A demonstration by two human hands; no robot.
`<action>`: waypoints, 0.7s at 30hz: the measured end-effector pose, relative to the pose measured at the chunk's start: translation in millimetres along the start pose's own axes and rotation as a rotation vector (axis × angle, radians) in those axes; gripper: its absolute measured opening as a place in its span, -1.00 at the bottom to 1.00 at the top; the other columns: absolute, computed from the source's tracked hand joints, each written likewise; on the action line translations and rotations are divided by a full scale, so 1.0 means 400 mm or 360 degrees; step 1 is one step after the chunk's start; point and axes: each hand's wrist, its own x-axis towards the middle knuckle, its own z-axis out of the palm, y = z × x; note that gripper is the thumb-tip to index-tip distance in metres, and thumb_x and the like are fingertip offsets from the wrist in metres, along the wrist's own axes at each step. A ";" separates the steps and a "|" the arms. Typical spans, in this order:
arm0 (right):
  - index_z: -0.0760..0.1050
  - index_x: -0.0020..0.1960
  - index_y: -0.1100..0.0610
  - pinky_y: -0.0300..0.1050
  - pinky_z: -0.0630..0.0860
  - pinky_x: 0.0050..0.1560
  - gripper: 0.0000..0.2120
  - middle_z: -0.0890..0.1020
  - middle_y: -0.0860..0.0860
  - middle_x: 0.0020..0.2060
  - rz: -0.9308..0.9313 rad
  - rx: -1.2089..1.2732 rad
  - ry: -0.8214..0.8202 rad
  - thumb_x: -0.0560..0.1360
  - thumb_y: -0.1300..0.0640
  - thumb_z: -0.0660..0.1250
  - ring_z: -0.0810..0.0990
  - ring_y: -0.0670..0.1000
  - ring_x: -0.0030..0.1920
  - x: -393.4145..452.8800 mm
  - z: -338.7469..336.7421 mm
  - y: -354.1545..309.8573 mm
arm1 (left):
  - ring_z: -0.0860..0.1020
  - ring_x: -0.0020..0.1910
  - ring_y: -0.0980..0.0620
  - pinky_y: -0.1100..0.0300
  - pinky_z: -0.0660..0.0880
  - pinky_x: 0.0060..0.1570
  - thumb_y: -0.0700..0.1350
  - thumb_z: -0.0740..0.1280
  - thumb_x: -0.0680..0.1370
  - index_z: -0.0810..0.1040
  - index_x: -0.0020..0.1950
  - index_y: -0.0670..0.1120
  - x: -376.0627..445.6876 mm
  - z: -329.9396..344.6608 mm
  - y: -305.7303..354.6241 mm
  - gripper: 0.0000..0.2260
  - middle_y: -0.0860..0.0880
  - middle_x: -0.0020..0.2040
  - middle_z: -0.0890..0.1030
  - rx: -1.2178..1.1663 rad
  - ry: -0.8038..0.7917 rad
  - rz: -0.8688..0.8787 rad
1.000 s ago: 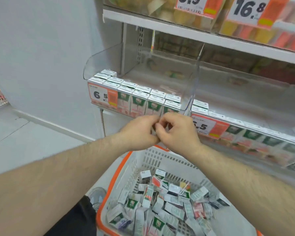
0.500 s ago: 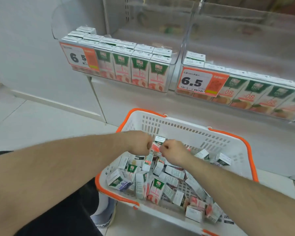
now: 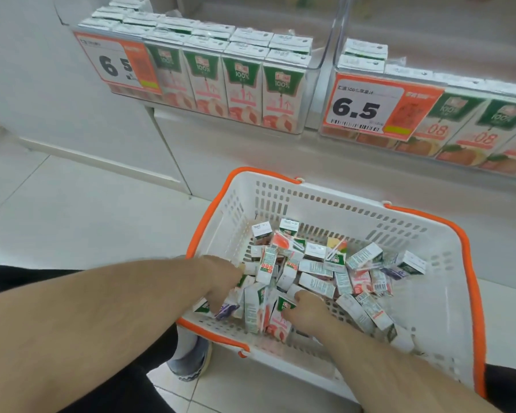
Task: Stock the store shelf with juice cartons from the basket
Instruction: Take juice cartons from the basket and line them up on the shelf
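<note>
Nearest, two bare forearms reaching down and forward, above dark trousers and a grey shoe (image 3: 191, 360) on pale floor tiles. Left hand (image 3: 221, 281) dipped into the white perforated plastic basket with orange rim (image 3: 471, 281), fingers pointing down among the cartons; grip not clear enough to tell, fingertips hidden behind the heap. Right hand (image 3: 306, 311) low in the basket near its front wall, fingers curled onto a small white-and-green juice carton with pink fruit print (image 3: 279, 315), apparently pinching its upper end. Around both hands, a loose jumble of small juice cartons (image 3: 325, 272) lying at all angles, covering the left and middle of the basket floor, the right part bare. Basket resting on the floor just in front of the white shelf base. Farther up, the clear plastic shelf tray (image 3: 313, 84) with a row of upright green-and-white cartons (image 3: 242, 84) behind an orange-and-white price label reading 6.5 (image 3: 118, 65). To the right, a second label reading 6.5 (image 3: 367, 107) beside more upright cartons (image 3: 465, 126) with orange fruit print.
</note>
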 end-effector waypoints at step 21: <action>0.62 0.03 0.13 -0.05 0.55 -0.17 -0.69 0.69 0.15 -0.13 -0.0595 0.0670 0.0491 0.35 0.42 0.48 0.63 0.05 -0.23 -0.363 -0.489 -0.161 | 0.63 -0.24 -0.04 0.03 0.63 -0.23 -0.20 0.34 0.57 0.52 -0.09 -0.04 -0.258 -0.306 -0.022 -0.92 -0.09 -0.20 0.66 -0.2670 0.0802 0.0707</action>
